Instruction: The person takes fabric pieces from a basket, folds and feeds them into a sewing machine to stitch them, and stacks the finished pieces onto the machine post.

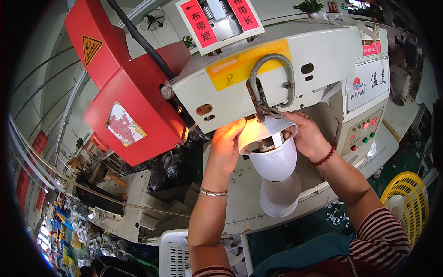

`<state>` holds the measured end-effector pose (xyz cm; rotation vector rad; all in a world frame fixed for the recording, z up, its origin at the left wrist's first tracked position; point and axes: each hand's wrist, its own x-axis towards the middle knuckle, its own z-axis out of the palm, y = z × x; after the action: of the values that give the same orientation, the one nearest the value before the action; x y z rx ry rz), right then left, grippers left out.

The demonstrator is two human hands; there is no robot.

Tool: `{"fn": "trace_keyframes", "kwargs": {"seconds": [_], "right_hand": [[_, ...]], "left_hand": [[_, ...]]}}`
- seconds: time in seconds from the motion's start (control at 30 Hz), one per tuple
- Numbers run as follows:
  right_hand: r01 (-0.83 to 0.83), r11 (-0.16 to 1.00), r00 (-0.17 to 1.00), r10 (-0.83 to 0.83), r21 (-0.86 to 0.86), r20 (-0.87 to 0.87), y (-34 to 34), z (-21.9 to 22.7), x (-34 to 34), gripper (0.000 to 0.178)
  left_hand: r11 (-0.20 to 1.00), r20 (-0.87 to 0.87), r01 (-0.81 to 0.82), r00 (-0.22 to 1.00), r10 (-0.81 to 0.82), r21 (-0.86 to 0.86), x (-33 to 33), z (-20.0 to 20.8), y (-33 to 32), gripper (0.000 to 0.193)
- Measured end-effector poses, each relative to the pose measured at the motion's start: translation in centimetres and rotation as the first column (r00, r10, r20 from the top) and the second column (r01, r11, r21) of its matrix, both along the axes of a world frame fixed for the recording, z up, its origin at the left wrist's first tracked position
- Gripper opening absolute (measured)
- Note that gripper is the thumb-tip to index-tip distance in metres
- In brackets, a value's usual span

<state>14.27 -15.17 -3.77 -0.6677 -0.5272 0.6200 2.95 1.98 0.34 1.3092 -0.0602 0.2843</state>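
Note:
A glossy white shoe upper (pixel 273 164) hangs in front of me under the head of a white bench machine (pixel 235 99), its opening edge up at the machine's working part. My left hand (pixel 226 145) pinches the left side of that edge, lit orange by a lamp. On the right side of the edge, my right hand (pixel 308 135) grips with thumb and fingers. Just below the upper is another smooth white rounded shape (pixel 279 197); I cannot tell whether it belongs to the same piece. The machine head hides the exact contact point.
A red machine housing (pixel 134 106) juts out at left. The control box (pixel 362 124) with buttons stands at right. White scraps (pixel 337 214) lie below the table edge (pixel 249 225). A white basket (pixel 173 254) is near my left arm, a yellow basket (pixel 406 203) beyond my right.

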Motion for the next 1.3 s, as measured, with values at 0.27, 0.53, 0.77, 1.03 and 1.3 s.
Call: {"fn": "trace_keyframes", "kwargs": {"seconds": [0.27, 0.53, 0.77, 1.03, 1.3], "right_hand": [[0.032, 0.996, 0.997, -0.038, -0.083, -0.070, 0.3, -0.3, -0.2, 0.016], [0.002, 0.983, 0.997, -0.016, -0.186, -0.073, -0.3, -2.5, 0.6, 0.022], [0.420, 0.828, 0.851, -0.217, -0.370, 0.478, 0.7, -7.5, 0.8, 0.027], [0.678, 0.704, 0.510, -0.243, -0.212, 0.825, 1.2, -13.3, 5.5, 0.024], [0.725, 0.683, 0.242, -0.134, -0.087, 0.961, -0.6, -14.9, 4.4, 0.025]], "left_hand": [[0.975, -0.036, 0.018, 0.999, -0.027, -0.222, 1.2, -2.1, 0.2, 0.025], [0.957, -0.149, -0.105, 0.987, 0.066, -0.272, 1.4, -3.6, -1.5, 0.020], [0.952, 0.064, -0.299, 0.951, 0.303, -0.064, 2.4, -9.2, -1.5, 0.026], [0.444, 0.296, -0.768, 0.605, 0.739, 0.461, 3.5, -12.5, -2.2, 0.016], [0.372, 0.198, -0.615, 0.661, 0.724, 0.695, -3.6, -13.1, -4.1, 0.018]]}}
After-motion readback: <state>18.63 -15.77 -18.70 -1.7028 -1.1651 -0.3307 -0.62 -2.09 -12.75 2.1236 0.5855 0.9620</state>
